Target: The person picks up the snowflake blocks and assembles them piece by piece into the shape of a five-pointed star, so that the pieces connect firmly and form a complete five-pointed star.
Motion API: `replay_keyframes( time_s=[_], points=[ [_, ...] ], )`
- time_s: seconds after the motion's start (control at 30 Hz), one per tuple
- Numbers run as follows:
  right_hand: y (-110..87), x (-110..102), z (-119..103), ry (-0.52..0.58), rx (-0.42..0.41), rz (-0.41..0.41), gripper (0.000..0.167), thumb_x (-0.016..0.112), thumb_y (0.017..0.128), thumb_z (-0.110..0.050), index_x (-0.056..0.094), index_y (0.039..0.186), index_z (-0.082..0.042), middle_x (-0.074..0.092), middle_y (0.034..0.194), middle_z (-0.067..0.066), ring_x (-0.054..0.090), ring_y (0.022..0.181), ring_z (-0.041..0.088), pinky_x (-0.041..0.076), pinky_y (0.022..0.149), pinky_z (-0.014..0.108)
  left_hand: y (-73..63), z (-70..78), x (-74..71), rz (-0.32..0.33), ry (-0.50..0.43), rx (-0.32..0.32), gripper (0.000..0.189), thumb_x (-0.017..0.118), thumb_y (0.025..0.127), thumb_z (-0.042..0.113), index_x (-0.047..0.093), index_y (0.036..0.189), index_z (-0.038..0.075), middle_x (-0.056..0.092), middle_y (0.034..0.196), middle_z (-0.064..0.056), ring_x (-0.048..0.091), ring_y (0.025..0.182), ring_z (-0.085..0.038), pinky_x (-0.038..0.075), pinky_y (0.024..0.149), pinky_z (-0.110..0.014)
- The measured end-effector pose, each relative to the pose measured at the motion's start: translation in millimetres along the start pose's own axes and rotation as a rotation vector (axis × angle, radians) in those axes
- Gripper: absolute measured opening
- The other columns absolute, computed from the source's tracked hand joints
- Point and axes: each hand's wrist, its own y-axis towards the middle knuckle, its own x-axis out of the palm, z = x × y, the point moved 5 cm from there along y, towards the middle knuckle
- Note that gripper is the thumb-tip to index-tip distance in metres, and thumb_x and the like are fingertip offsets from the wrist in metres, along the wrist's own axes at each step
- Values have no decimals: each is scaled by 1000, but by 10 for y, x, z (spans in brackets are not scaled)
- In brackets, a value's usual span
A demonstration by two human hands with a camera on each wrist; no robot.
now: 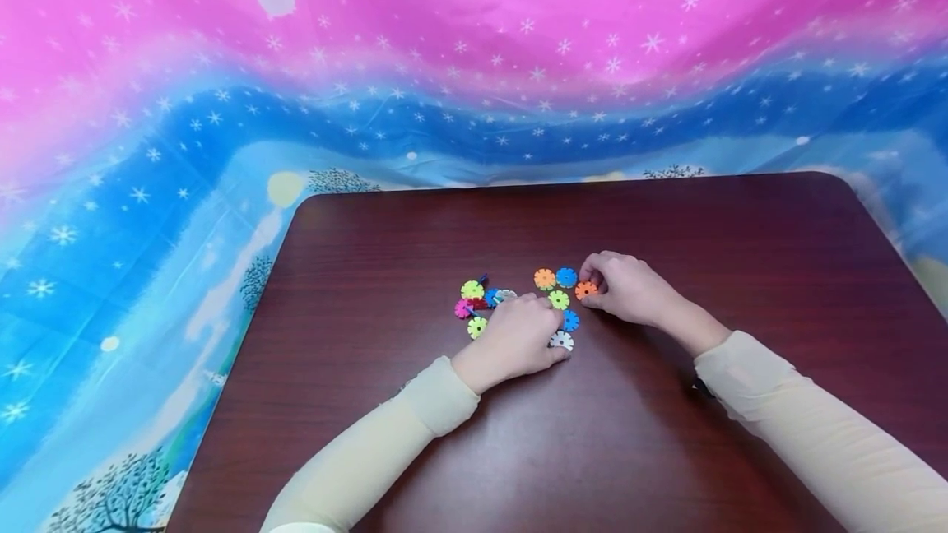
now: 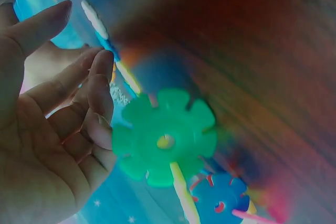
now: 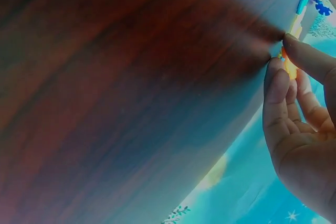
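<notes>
In the head view my right hand [image 1: 629, 288] pinches an orange notched plastic disc [image 1: 587, 291] between thumb and fingertips, flat against the table. My left hand [image 1: 518, 336] lies palm down over the pieces, its thumb near a white disc [image 1: 562, 341] and its fingertips at a blue disc [image 1: 570, 320]. Above these lie a lime disc [image 1: 559, 300], another blue disc [image 1: 566, 276] and a second orange disc [image 1: 544, 279], forming a curved row. In the left wrist view, a green disc [image 2: 165, 137] stands beside the loosely bent fingers, joined to a yellow one [image 2: 185, 195].
Left of the left hand sits a cluster of joined discs, among them a pink one [image 1: 464, 308] and lime ones [image 1: 477, 328], some on edge. The dark wooden table [image 1: 355, 401] meets a patterned cloth [image 1: 444, 64] at its far and left edges.
</notes>
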Motion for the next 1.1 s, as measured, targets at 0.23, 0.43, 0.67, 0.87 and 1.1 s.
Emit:
replay_keyframes(
  time_s=[0.23, 0.43, 0.67, 0.87, 1.1],
  points=[
    [-57, -37, 1, 82, -33, 49, 25, 86, 86, -11, 69, 106, -9, 67, 90, 0, 62, 78, 15, 54, 74, 37, 9, 74, 18, 22, 30, 2, 33, 80, 88, 50, 75, 92, 18, 65, 83, 4, 61, 74, -16, 52, 61, -31],
    [-147, -107, -18, 127, -21, 87, 26, 82, 90, -11, 70, 112, -11, 69, 93, -1, 63, 84, 17, 55, 77, 38, 28, 60, 45, 3, -20, -26, 34, 81, 88, 47, 71, 93, 15, 62, 81, 4, 61, 74, -15, 51, 59, -29],
    [-217, -154, -43, 143, -42, 143, 21, 80, 93, -13, 71, 112, -12, 70, 95, 0, 65, 85, 17, 56, 78, 41, 24, 7, 79, 8, -149, -35, 33, 82, 89, 41, 60, 98, 17, 54, 72, 8, 57, 68, -12, 47, 56, -27],
    [-251, -162, -45, 156, -42, 179, 19, 80, 94, -17, 73, 111, -13, 71, 93, -1, 65, 83, 15, 56, 77, 39, -3, -89, 29, 28, -365, -36, 20, 80, 93, 29, 67, 102, 17, 61, 74, 14, 56, 66, -1, 46, 60, -20],
    [-287, -236, -129, 171, -48, 235, 17, 83, 91, -16, 74, 106, -15, 70, 88, -4, 64, 78, 14, 56, 72, 34, -42, -431, -269, 94, -671, -142, 15, 78, 95, 25, 77, 105, 13, 70, 83, 13, 62, 71, 1, 51, 69, -21]
  ],
)
